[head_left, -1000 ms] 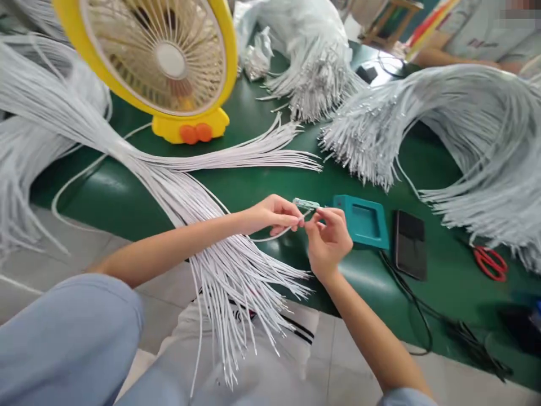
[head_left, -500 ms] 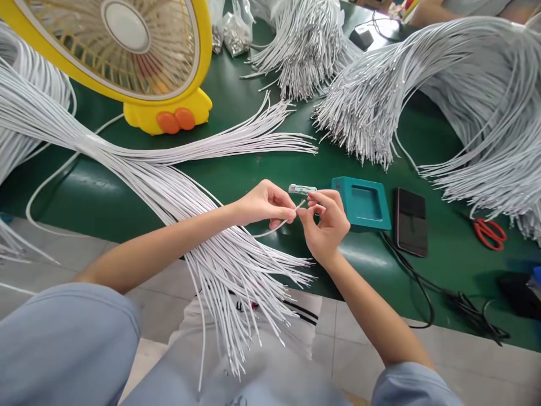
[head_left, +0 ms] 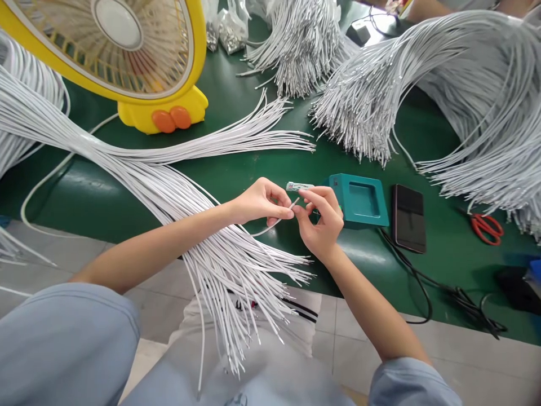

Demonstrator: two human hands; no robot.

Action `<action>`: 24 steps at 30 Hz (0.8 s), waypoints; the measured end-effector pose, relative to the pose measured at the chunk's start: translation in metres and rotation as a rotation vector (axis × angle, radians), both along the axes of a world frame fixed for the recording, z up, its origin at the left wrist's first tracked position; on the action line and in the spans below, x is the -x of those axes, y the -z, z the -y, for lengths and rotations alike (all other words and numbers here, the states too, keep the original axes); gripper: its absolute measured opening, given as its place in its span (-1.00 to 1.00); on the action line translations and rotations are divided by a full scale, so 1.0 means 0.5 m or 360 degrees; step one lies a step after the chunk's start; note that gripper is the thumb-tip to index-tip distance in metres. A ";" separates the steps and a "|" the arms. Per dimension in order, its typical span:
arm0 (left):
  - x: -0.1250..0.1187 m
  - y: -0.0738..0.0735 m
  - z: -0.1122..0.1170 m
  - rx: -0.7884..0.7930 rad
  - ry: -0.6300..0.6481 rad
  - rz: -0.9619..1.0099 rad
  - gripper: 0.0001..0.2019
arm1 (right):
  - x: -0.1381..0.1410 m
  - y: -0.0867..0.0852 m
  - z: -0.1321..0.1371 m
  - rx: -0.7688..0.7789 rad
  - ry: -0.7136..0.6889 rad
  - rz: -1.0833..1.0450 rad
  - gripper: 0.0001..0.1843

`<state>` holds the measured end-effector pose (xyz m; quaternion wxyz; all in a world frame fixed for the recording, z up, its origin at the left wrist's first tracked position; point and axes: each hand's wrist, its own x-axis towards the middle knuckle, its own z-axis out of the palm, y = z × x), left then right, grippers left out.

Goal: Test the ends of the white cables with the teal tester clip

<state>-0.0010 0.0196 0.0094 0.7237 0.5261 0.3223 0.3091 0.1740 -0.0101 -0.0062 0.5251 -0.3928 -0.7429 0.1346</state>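
Note:
My left hand pinches the end of one thin white cable, just above the green table's front edge. My right hand meets it fingertip to fingertip, closed on a small silvery connector piece that sticks out above the fingers. The cable end sits between both hands. A big sheaf of white cables runs under my left forearm and hangs off the table over my lap.
A teal box sits right of my hands, then a black phone and red scissors. A yellow fan stands at the back left. Grey cable bundles fill the back right. Black cords trail off the front edge.
The view has dropped and shifted slightly. Both hands stay together, with the fingertips drawn a little closer around the cable end and connector.

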 end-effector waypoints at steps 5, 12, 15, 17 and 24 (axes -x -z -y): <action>-0.002 -0.001 0.001 0.0019 -0.0009 -0.0012 -0.80 | 0.000 0.002 -0.003 -0.0166 0.0041 0.0069 -0.70; -0.004 -0.003 0.001 0.0049 -0.0040 -0.0004 -0.78 | 0.000 0.004 -0.003 -0.0187 0.0090 0.0034 -0.80; -0.005 -0.003 0.000 0.0055 -0.0061 0.0011 -0.73 | 0.000 -0.005 0.003 0.0023 0.0031 -0.0121 -0.90; -0.006 -0.002 0.000 0.0049 -0.0081 0.0016 -0.72 | 0.001 -0.013 0.007 0.0287 -0.0065 -0.0292 -0.87; -0.007 0.002 0.001 0.0015 -0.0063 -0.0001 -0.74 | 0.011 -0.027 0.010 0.0764 -0.0189 -0.0531 -0.96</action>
